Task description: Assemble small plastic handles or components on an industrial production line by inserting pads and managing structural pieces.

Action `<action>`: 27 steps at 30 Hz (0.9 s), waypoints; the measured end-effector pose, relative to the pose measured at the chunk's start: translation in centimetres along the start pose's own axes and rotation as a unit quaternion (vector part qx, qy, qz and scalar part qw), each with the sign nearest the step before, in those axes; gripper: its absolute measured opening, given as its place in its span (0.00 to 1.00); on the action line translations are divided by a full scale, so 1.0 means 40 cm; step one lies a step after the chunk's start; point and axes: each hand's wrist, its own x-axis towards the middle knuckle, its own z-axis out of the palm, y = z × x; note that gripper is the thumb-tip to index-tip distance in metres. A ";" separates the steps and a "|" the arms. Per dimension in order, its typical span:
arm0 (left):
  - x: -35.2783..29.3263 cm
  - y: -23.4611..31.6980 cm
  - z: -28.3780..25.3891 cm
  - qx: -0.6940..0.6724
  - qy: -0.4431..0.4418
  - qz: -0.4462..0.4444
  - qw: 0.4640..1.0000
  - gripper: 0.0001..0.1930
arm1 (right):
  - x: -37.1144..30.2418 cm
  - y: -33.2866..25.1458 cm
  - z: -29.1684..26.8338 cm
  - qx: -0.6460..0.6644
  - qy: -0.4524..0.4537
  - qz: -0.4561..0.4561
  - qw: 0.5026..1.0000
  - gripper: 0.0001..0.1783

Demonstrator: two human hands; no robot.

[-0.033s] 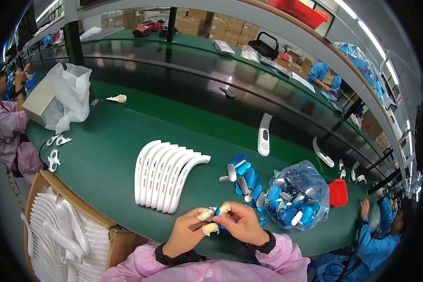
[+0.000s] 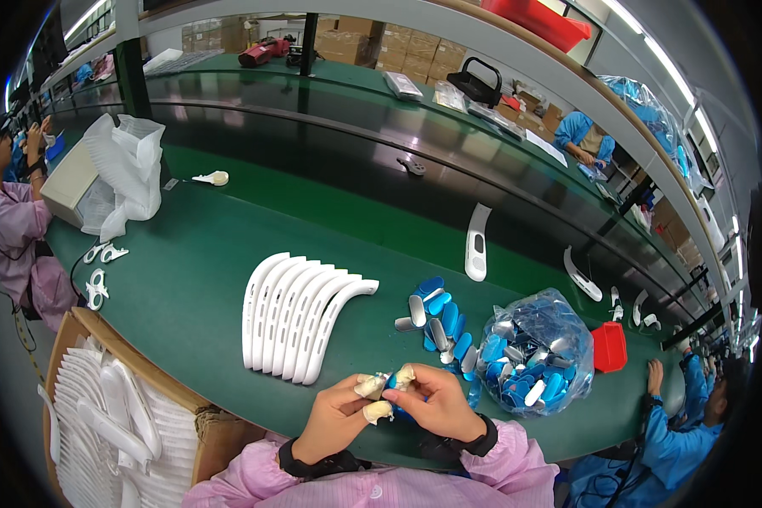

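My left hand and my right hand meet at the near edge of the green table. Both wear pale finger cots. Together their fingertips pinch a small blue oval piece; most of it is hidden by the fingers. Just beyond the hands lie several loose blue and silver oval pieces. A clear bag full of the same pieces sits to the right of them. A row of white curved plastic parts stands on edge to the left.
A cardboard box of white parts stands at lower left. A small red tray is beside the bag. White curved parts lie on the dark conveyor. A person in pink works at the left, a person in blue at the right.
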 end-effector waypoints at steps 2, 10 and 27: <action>-0.002 -0.014 -0.012 0.017 0.003 -0.010 1.000 0.15 | 0.003 -0.006 -0.010 -0.040 0.004 -0.005 0.999 0.06; 0.026 -0.021 0.001 -0.157 0.052 -0.040 0.985 0.12 | -0.041 0.004 -0.037 0.057 0.072 0.040 0.995 0.08; 0.042 0.011 0.025 -0.120 0.103 0.042 0.987 0.18 | -0.002 -0.017 -0.023 -0.307 0.027 -0.153 0.939 0.18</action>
